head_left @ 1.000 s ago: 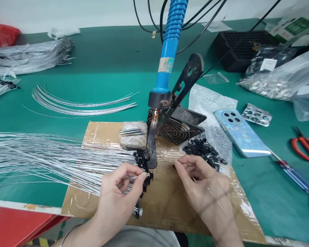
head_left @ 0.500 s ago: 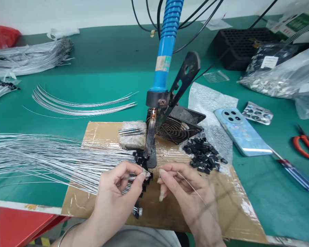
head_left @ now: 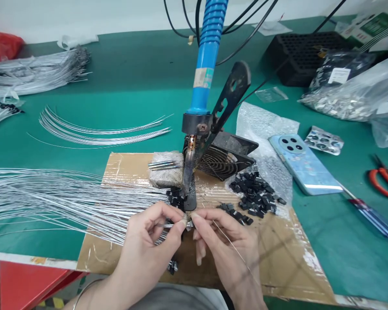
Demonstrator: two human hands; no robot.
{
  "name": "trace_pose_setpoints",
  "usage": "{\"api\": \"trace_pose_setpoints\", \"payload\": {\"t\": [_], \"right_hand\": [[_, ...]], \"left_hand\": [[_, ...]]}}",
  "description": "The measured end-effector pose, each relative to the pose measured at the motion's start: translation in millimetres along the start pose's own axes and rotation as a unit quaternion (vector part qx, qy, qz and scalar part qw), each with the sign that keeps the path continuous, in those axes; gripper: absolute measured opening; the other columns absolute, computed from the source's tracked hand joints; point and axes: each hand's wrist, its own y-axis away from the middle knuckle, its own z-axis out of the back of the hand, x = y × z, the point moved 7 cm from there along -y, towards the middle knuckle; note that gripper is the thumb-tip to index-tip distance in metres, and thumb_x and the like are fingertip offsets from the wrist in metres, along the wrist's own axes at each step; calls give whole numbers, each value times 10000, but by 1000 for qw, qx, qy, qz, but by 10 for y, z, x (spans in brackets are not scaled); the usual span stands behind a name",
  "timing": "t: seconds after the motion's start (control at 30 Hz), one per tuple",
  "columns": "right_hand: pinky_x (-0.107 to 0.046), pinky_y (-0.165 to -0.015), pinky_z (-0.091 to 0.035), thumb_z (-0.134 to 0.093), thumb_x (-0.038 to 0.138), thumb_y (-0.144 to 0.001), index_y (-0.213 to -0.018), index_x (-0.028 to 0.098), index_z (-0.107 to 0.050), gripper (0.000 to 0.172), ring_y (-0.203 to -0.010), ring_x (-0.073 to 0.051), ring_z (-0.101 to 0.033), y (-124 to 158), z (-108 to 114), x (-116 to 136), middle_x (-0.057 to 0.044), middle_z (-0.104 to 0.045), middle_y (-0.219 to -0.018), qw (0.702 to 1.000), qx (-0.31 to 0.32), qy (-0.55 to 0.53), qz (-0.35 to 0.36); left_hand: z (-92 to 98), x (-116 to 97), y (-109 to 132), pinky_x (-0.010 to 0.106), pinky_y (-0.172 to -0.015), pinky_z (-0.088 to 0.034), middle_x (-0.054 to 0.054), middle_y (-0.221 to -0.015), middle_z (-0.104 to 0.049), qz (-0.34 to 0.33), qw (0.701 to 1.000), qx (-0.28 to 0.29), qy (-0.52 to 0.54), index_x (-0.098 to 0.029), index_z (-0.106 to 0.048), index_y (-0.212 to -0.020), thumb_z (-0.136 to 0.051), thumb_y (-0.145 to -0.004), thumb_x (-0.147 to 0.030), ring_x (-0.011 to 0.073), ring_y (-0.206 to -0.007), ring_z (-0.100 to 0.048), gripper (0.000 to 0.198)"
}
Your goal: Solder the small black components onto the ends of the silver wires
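My left hand (head_left: 155, 241) pinches the end of a thin silver wire with a small black part on it, just below the tip of the soldering iron (head_left: 190, 172). My right hand (head_left: 223, 241) is closed in a pinch, holding a fine strand of solder wire (head_left: 233, 245) whose end meets the left fingertips. Both hands hover over the taped cardboard sheet (head_left: 129, 168). A bundle of silver wires (head_left: 51, 198) fans out to the left. A pile of small black parts (head_left: 255, 196) lies right of the iron.
The blue-handled iron (head_left: 207, 64) stands clamped in a black stand with a fan (head_left: 223, 159) behind it. A blue phone (head_left: 302, 163), red scissors (head_left: 384, 178), a screwdriver (head_left: 371, 217), bags of parts (head_left: 345, 101) and a black tray (head_left: 297, 56) lie right. More wire bundles (head_left: 100, 129) lie left.
My right hand has moved left from beside the black parts pile to meet the left fingertips, bringing the solder strand with it. My left hand has stayed nearly still.
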Motion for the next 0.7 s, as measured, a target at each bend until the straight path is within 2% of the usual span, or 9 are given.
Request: {"api": "trace_pose_setpoints", "payload": {"t": [0.1, 0.57, 0.63, 0.7], "right_hand": [[-111, -352, -454, -811, 357, -773, -751, 219, -762, 149, -338, -34, -524, 34, 3, 21, 58, -629, -541, 1000, -26, -5, -15], [-161, -363, -458, -789, 365, -788, -737, 211, -742, 168, -359, -63, -519, 79, -8, 37, 49, -622, -538, 999, -35, 26, -2], [-166, -363, -438, -779, 362, -803, -738, 214, -739, 167, -376, -62, -501, 75, 16, 37, 45, -615, -560, 998, -40, 47, 26], [-184, -391, -422, -743, 357, -847, -803, 222, -759, 143, -414, -65, -479, 58, 64, 59, 37, -598, -608, 992, -39, 91, 83]], "left_hand": [[-5, -28, -9, 156, -532, -469, 41, -762, -726, -7, 1000, -5, 4, -157, -627, -702, -623, -819, -157, 99, -614, -631, 117], [-13, -64, -22, 159, -508, -447, 46, -749, -712, -17, 999, -19, -34, -153, -620, -650, -624, -798, -154, 95, -590, -609, 148], [-17, -59, -24, 160, -513, -446, 42, -744, -709, -17, 999, -18, -33, -155, -618, -650, -624, -798, -155, 96, -594, -609, 148], [-15, -51, -28, 165, -536, -460, 35, -744, -703, -17, 999, -19, -32, -159, -613, -655, -621, -800, -153, 103, -618, -621, 146]]}}
